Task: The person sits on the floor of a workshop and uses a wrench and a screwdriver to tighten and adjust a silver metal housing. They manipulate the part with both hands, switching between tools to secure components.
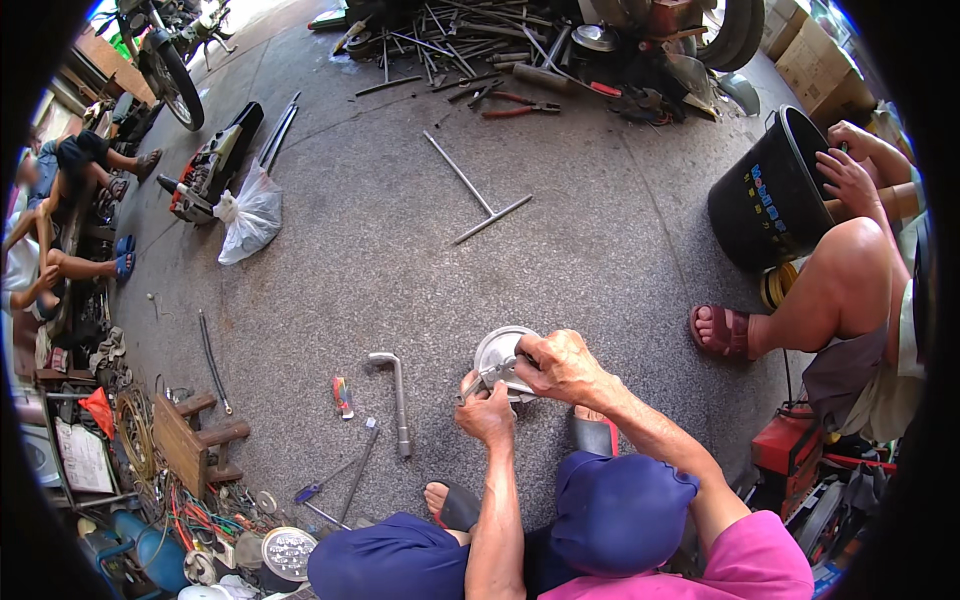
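A round silver metal part point(497, 343), like a hub or cover, is held low in front of me. My left hand point(485, 410) grips its lower left side. My right hand point(550, 365) has its fingers closed at the middle and right of it; what exactly is under the fingertips is hidden. An angled socket wrench point(402, 415) lies on the floor left of my hands, beside a small colourful tube point(342, 396). A screwdriver point(310, 492) and thin rods point(360, 470) lie nearer my left knee.
A T-handle tool point(472, 197) lies ahead; metal tools point(520, 105) pile beyond. A person point(850, 270) sits right by a black bucket point(750, 200); other people point(50, 240) sit left. A plastic bag point(250, 220), wooden stool point(180, 440) and red machine point(785, 450) stand around the edges.
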Demonstrator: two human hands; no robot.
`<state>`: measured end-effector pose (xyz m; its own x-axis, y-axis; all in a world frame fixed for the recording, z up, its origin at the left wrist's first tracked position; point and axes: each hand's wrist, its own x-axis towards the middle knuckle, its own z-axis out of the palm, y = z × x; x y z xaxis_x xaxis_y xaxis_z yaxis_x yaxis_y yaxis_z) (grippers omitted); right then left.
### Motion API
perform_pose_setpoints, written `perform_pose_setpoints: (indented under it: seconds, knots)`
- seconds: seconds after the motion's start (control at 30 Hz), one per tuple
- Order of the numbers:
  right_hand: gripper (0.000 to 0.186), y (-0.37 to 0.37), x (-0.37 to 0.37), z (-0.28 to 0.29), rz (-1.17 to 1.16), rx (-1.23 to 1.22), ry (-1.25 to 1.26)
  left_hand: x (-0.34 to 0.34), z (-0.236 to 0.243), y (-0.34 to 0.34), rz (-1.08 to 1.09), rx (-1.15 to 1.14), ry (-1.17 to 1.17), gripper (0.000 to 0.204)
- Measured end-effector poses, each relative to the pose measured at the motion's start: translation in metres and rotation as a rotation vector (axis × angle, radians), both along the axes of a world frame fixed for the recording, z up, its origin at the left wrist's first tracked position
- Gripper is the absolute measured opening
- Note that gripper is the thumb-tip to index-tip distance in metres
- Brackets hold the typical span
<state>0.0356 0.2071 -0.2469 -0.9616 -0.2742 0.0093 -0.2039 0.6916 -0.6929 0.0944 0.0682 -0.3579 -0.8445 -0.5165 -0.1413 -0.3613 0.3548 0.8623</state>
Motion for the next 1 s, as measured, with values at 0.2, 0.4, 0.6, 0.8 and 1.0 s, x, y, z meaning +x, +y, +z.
perform_pose_setpoints:
  seconds: [0.2,0.4,0.6,0.8,1.0]
  knots:
    - [0.021,-0.025,-0.026,-0.002,0.181,0.092,-0.079,0.001,0.002,-0.010,-0.042,-0.164,-0.014,0.041]
    - [0.022,-0.040,-0.087,0.002,0.181,0.115,-0.265,0.001,-0.005,-0.002,-0.112,-0.367,-0.118,0.047]
    - [0.026,-0.061,-0.072,-0.023,0.132,0.148,-0.208,0.011,-0.028,-0.010,-0.067,-0.356,-0.269,0.044]
    - [0.019,-0.040,0.040,-0.017,0.051,0.032,0.045,0.005,-0.002,-0.003,-0.001,-0.259,-0.375,0.039]
    - [0.016,-0.003,0.121,-0.083,0.093,0.027,0.078,-0.001,0.005,0.007,0.048,-0.446,-0.459,0.041]
